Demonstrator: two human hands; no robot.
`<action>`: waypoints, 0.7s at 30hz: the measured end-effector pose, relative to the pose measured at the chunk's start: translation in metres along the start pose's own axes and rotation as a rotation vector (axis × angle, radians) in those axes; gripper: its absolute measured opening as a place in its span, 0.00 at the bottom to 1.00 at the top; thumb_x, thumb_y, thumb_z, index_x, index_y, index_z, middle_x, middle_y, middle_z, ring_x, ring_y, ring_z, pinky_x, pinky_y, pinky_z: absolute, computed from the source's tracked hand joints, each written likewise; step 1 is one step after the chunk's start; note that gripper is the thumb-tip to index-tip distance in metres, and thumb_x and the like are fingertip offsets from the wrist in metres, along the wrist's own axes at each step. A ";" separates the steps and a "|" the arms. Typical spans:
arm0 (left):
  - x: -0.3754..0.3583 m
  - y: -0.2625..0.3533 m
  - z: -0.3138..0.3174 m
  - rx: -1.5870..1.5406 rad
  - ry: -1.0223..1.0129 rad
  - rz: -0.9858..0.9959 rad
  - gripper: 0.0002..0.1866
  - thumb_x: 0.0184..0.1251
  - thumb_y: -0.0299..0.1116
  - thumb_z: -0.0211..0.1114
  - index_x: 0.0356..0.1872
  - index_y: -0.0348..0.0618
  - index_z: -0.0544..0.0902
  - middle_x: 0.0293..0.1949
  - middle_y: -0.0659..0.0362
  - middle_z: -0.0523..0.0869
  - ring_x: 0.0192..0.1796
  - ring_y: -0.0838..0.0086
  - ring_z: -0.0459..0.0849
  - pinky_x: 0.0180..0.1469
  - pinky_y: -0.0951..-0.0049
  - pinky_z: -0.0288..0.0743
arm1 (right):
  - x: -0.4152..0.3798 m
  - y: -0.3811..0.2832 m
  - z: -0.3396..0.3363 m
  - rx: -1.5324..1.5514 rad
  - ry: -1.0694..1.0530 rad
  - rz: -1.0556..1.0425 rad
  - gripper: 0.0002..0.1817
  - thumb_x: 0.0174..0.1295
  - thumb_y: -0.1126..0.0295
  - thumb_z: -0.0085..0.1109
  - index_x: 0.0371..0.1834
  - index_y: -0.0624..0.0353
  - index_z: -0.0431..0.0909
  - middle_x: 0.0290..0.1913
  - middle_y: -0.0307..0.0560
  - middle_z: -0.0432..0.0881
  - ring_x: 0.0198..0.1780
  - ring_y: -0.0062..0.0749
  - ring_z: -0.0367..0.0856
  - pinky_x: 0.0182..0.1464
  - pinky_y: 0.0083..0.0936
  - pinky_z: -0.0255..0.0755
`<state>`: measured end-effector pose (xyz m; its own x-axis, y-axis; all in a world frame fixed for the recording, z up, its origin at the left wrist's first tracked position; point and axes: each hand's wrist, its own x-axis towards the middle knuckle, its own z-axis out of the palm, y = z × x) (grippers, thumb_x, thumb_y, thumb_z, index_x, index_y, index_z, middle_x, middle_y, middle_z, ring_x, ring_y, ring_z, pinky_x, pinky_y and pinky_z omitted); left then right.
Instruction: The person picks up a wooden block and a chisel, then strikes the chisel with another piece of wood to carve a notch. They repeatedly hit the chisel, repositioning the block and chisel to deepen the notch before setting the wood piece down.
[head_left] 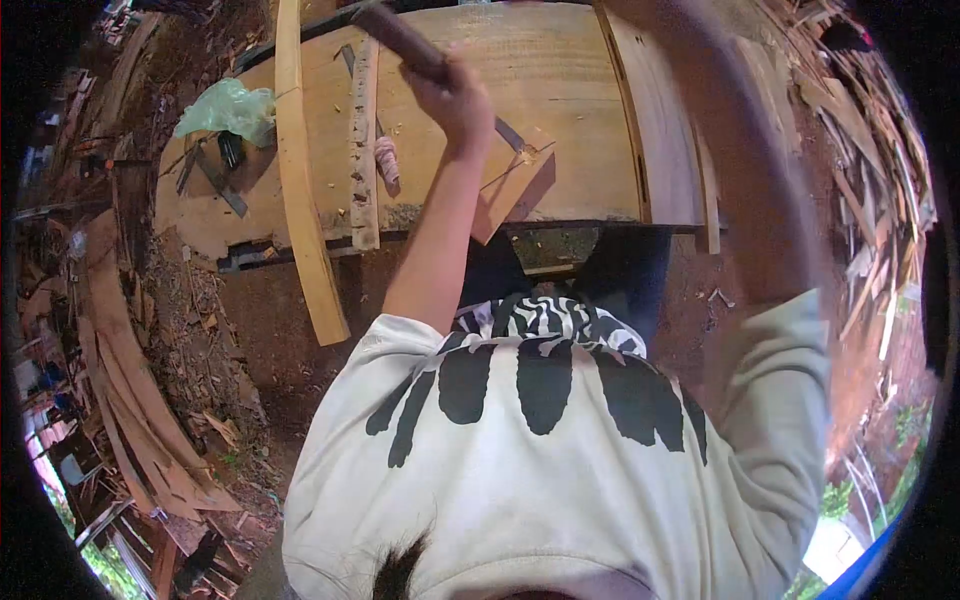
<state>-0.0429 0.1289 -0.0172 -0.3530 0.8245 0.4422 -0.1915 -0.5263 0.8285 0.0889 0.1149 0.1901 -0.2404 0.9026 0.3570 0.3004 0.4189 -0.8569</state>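
My left hand [452, 100] is closed around a chisel [405, 42] with a thick dark handle. The blade slants down to the right from my fist, its tip at a rough notch near the end of a wooden piece [508, 195]. That piece lies at an angle over the front edge of the wooden work surface [510, 60]. My right forearm [745, 160] is raised and smeared by motion. The right hand lies beyond the top edge of the picture, so whatever it holds is hidden.
A long pale batten [300, 200] juts over the front edge on the left. Beside it lie a strip with holes [363, 150] and a pinkish wrapped roll [387, 160]. A plastic bag [230, 108] sits further left, boards [660, 130] to the right. Scrap wood [150, 390] litters the ground.
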 end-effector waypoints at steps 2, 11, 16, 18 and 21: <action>-0.001 0.010 -0.005 -0.147 0.083 -0.204 0.22 0.70 0.35 0.59 0.56 0.38 0.59 0.29 0.62 0.69 0.24 0.81 0.68 0.23 0.78 0.68 | -0.045 0.057 0.034 0.333 0.330 0.208 0.16 0.69 0.64 0.55 0.51 0.66 0.73 0.32 0.48 0.81 0.29 0.35 0.83 0.30 0.30 0.81; -0.023 0.031 -0.019 -0.109 0.290 -0.279 0.26 0.75 0.42 0.54 0.63 0.47 0.52 0.22 0.64 0.68 0.19 0.82 0.65 0.19 0.78 0.63 | -0.281 0.115 0.164 0.634 0.752 0.520 0.22 0.76 0.61 0.37 0.63 0.64 0.53 0.53 0.62 0.77 0.51 0.45 0.82 0.54 0.37 0.76; -0.038 0.034 -0.040 -0.242 0.403 -0.417 0.21 0.75 0.46 0.54 0.55 0.49 0.55 0.21 0.66 0.65 0.21 0.80 0.64 0.26 0.77 0.64 | -0.289 0.094 0.167 0.578 0.382 0.385 0.22 0.76 0.62 0.29 0.66 0.65 0.46 0.65 0.68 0.67 0.64 0.49 0.74 0.67 0.40 0.62; -0.040 0.034 -0.049 -0.226 0.520 -0.473 0.17 0.74 0.48 0.56 0.44 0.51 0.59 0.22 0.66 0.67 0.22 0.79 0.65 0.27 0.78 0.65 | -0.294 0.104 0.170 0.359 0.278 0.301 0.22 0.75 0.63 0.30 0.65 0.65 0.46 0.67 0.68 0.64 0.66 0.48 0.72 0.68 0.38 0.61; -0.047 0.046 -0.053 -0.228 0.486 -0.353 0.15 0.75 0.46 0.55 0.45 0.52 0.59 0.25 0.65 0.69 0.27 0.79 0.68 0.33 0.76 0.67 | -0.294 0.101 0.178 0.313 0.181 0.266 0.22 0.74 0.63 0.33 0.61 0.70 0.60 0.56 0.57 0.77 0.58 0.45 0.75 0.62 0.34 0.63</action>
<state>-0.0832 0.0549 -0.0178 -0.5975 0.7963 -0.0943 -0.5434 -0.3156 0.7779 0.0262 -0.1257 -0.0679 -0.0186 0.9893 0.1450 0.0297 0.1455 -0.9889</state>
